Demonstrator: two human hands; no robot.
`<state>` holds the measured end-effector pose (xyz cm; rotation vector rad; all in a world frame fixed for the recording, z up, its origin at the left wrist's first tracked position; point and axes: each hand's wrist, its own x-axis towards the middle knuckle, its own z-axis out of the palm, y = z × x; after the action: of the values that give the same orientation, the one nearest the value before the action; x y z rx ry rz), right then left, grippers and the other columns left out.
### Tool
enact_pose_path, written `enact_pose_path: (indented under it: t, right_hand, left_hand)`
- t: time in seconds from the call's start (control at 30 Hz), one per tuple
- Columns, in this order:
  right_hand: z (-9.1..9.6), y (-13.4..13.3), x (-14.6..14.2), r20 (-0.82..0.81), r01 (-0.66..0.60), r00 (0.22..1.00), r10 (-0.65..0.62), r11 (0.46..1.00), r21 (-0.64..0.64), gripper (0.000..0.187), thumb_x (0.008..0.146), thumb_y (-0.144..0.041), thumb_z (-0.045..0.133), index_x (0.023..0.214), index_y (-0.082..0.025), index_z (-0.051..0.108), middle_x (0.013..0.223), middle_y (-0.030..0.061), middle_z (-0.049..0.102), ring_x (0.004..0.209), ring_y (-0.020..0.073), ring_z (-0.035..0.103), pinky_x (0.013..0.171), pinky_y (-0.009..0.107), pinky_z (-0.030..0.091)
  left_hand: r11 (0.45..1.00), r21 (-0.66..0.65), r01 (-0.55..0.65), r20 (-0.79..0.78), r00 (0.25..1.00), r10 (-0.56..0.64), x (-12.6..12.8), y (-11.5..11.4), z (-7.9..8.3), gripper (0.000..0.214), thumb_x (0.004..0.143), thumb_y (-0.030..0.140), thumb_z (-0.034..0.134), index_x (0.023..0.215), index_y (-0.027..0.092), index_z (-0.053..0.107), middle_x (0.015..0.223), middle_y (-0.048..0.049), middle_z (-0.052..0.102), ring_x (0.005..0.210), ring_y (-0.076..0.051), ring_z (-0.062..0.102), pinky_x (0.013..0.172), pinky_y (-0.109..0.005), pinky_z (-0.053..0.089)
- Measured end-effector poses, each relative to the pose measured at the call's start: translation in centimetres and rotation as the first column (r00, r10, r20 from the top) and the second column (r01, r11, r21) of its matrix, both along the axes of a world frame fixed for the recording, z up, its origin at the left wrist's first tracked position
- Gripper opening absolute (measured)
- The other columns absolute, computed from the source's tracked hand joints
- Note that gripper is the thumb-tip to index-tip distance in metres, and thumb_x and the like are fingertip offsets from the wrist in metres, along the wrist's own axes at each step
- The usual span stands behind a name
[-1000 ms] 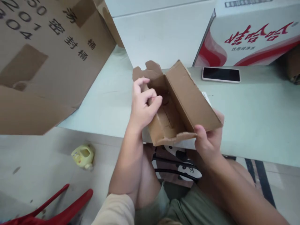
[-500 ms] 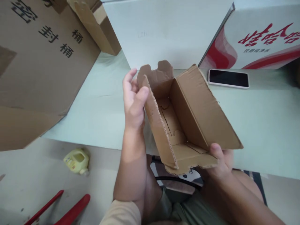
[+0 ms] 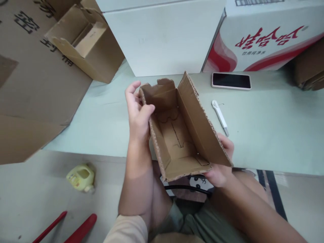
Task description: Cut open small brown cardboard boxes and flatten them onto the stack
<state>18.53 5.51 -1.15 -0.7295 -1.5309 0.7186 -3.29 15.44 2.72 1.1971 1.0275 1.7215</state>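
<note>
An opened cardboard box (image 3: pixel 187 125) is held between my two hands above the front edge of the table, its top open towards me. Flap cuts show on its inner bottom. My left hand (image 3: pixel 139 116) grips the left wall, thumb over the rim and fingers outside. On the lower right, my right hand (image 3: pixel 221 165) holds the near corner and the right flap, with part of its fingers hidden behind the cardboard. To the right of the box a white utility knife (image 3: pixel 220 117) lies on the table.
A phone (image 3: pixel 231 81) lies before a red-and-white carton (image 3: pixel 268 40) and a white box (image 3: pixel 167 40). Smaller cardboard boxes (image 3: pixel 93 54) and a large carton (image 3: pixel 37 91) stand left. On the floor are a yellow jug (image 3: pixel 81 178) and red handles (image 3: pixel 82 227).
The box has turned upright, its right flap raised and its bottom more visible. My right hand has shifted left and up onto that flap. The utility knife has come into sight.
</note>
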Motion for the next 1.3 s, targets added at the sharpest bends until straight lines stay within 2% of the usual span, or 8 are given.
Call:
enact_pose_path:
  t: [0.17, 0.33, 0.57, 0.8, 0.93, 1.1, 1.2, 1.3]
  right_hand:
    - [1.2, 0.0, 0.7, 0.178, 0.174, 0.970, -0.168, 0.984, -0.023, 0.062, 0.094, -0.033, 0.064, 0.151, -0.037, 0.041, 0.132, 0.0079, 0.060, 0.122, 0.0256, 0.063, 0.101, 0.046, 0.059]
    - [0.6, 0.5, 1.1, 0.150, 0.139, 0.980, -0.130, 0.989, -0.048, 0.047, 0.094, -0.021, 0.060, 0.138, -0.034, 0.052, 0.130, 0.0079, 0.060, 0.124, 0.0251, 0.062, 0.105, 0.048, 0.056]
    - [-0.1, 1.2, 1.9, 0.158, -0.132, 0.978, 0.138, 0.990, -0.051, 0.057, 0.095, -0.065, 0.053, 0.141, -0.033, 0.061, 0.140, 0.0113, 0.046, 0.137, 0.0338, 0.051, 0.118, 0.056, 0.044]
    - [-0.4, 1.4, 1.9, 0.099, -0.177, 0.976, 0.194, 0.972, -0.155, 0.050, 0.100, -0.058, 0.044, 0.141, -0.036, 0.061, 0.145, 0.0085, 0.045, 0.140, 0.0310, 0.047, 0.120, 0.051, 0.041]
    - [-1.1, 1.3, 1.8, 0.008, -0.076, 0.997, 0.082, 0.952, -0.297, 0.050, 0.103, -0.059, 0.037, 0.141, -0.033, 0.057, 0.141, 0.0091, 0.055, 0.138, 0.0301, 0.051, 0.115, 0.053, 0.045]
    - [-1.3, 1.6, 2.0, 0.030, 0.069, 0.998, -0.063, 0.805, -0.589, 0.046, 0.103, -0.060, 0.041, 0.129, -0.028, 0.063, 0.133, 0.0096, 0.065, 0.130, 0.0284, 0.059, 0.112, 0.052, 0.046]
    - [-1.3, 1.7, 2.1, -0.038, -0.101, 0.994, 0.100, 0.763, -0.639, 0.057, 0.102, -0.066, 0.037, 0.135, -0.026, 0.060, 0.138, 0.0106, 0.066, 0.129, 0.0288, 0.061, 0.114, 0.053, 0.047]
    - [-1.3, 1.6, 2.3, -0.069, -0.259, 0.964, 0.258, 0.839, -0.479, 0.063, 0.103, -0.065, 0.034, 0.151, -0.027, 0.050, 0.154, 0.0108, 0.056, 0.141, 0.0294, 0.054, 0.118, 0.053, 0.045]
  left_hand:
    - [0.990, -0.004, 0.143, 0.208, 0.968, -0.139, 0.5, -0.6, 0.7, 0.045, 0.075, 0.035, 0.069, 0.117, 0.032, 0.056, 0.104, -0.0010, 0.068, 0.111, -0.025, 0.067, 0.101, -0.044, 0.052]
    - [0.998, -0.047, -0.038, 0.217, 0.975, 0.047, 1.6, 0.1, 0.3, 0.036, 0.082, 0.053, 0.062, 0.105, 0.026, 0.062, 0.081, -0.0030, 0.062, 0.086, -0.022, 0.062, 0.088, -0.039, 0.052]
    - [0.999, -0.044, 0.029, -0.327, 0.944, -0.042, 0.0, 0.9, -1.9, 0.060, 0.085, 0.065, 0.070, 0.133, 0.031, 0.061, 0.127, -0.0067, 0.063, 0.122, -0.027, 0.061, 0.109, -0.042, 0.048]
    - [0.991, -0.065, 0.115, -0.647, 0.751, -0.130, -1.6, 0.9, -1.2, 0.030, 0.094, 0.051, 0.063, 0.110, 0.032, 0.081, 0.147, -0.0046, 0.051, 0.141, -0.030, 0.049, 0.123, -0.048, 0.042]
    - [0.991, -0.121, 0.050, -0.570, 0.814, -0.111, -2.4, 1.3, -1.5, 0.023, 0.084, 0.036, 0.068, 0.101, 0.033, 0.083, 0.144, -0.0018, 0.057, 0.143, -0.029, 0.049, 0.124, -0.047, 0.041]
    - [0.985, -0.123, -0.123, -0.265, 0.960, 0.087, -4.5, 2.6, -2.7, 0.016, 0.075, 0.029, 0.064, 0.082, 0.025, 0.079, 0.116, -0.0050, 0.075, 0.137, -0.029, 0.056, 0.127, -0.049, 0.036]
    - [0.957, -0.187, -0.221, -0.045, 0.975, 0.216, -5.0, 2.9, -3.0, 0.025, 0.073, 0.028, 0.058, 0.088, 0.019, 0.076, 0.115, -0.0077, 0.078, 0.129, -0.028, 0.063, 0.123, -0.045, 0.040]
    - [0.945, -0.261, -0.198, 0.020, 0.977, 0.210, -4.6, 2.6, -3.2, 0.035, 0.076, 0.031, 0.057, 0.102, 0.016, 0.075, 0.119, -0.0090, 0.077, 0.123, -0.027, 0.067, 0.116, -0.042, 0.048]
